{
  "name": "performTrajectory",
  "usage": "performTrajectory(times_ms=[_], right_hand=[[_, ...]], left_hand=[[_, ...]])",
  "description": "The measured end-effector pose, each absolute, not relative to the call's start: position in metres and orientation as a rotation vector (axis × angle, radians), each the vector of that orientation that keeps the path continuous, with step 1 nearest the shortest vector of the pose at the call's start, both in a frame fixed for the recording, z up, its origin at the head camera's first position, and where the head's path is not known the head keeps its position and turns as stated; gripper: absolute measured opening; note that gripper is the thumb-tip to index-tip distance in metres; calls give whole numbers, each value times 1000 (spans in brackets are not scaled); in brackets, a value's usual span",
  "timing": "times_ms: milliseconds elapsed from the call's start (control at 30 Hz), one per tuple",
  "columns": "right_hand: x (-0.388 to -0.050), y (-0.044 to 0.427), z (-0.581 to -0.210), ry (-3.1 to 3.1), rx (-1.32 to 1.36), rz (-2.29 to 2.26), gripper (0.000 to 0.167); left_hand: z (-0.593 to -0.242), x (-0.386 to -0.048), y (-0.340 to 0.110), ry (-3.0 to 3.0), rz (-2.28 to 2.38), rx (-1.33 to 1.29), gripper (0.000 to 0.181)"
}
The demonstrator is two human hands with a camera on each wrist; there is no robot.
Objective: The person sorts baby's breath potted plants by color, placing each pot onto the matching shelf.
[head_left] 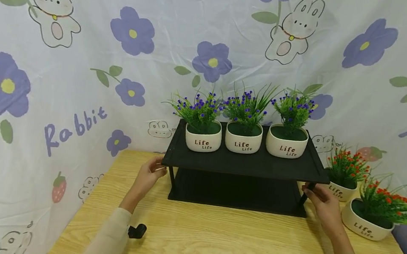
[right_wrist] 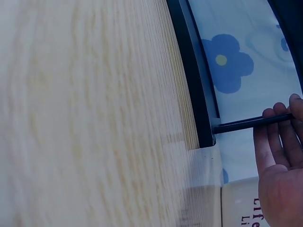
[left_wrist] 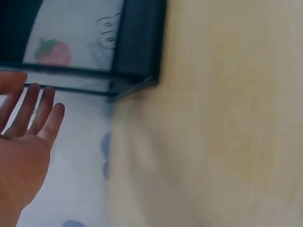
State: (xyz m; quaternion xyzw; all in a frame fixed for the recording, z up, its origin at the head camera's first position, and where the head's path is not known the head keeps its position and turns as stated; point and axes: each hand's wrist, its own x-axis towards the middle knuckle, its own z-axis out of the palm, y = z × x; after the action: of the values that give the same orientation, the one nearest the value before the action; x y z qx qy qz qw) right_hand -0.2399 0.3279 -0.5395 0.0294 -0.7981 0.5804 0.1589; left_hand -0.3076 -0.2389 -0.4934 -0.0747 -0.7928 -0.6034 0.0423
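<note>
A black two-tier shelf [head_left: 241, 165] stands on the wooden table. Three white pots marked "Life" with purple flowers sit in a row on its top board: a left pot [head_left: 203, 137], a middle pot [head_left: 243, 138] and a right pot [head_left: 287, 143]. At the shelf's left end is my left hand [head_left: 148, 176], its fingers loosely extended beside the front post; the left wrist view shows the palm [left_wrist: 23, 156] and spread fingers. My right hand [head_left: 326, 205] holds the right front post [right_wrist: 241, 125] between thumb and fingers.
Two white pots with red flowers stand right of the shelf, a rear pot [head_left: 342, 190] and a front pot [head_left: 366, 220] close to my right forearm. A patterned cloth [head_left: 94, 44] hangs behind the wooden table [head_left: 204, 238].
</note>
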Motion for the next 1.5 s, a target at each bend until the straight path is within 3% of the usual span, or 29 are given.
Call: performTrajectory(times_ms=[167, 533, 833, 1267, 1500], right_hand=[[-239, 326, -542, -2271, 94, 1659, 28], [-237, 326, -541, -2281, 92, 1637, 30], [-236, 329, -533, -2365, 23, 1572, 43], [-223, 338, -528, -2383, 38, 1527, 49], [-199, 356, -527, -2336, 75, 1539, 35]], left_hand=[[-511, -299, -226, -2422, -1943, -287, 45], [-525, -299, -216, -2315, -1870, -342, 23], [-532, -300, -220, -2233, -1943, -371, 32], [-530, -299, -219, -2257, -1907, -299, 33], [-531, -299, -218, -2242, -1892, -319, 31]])
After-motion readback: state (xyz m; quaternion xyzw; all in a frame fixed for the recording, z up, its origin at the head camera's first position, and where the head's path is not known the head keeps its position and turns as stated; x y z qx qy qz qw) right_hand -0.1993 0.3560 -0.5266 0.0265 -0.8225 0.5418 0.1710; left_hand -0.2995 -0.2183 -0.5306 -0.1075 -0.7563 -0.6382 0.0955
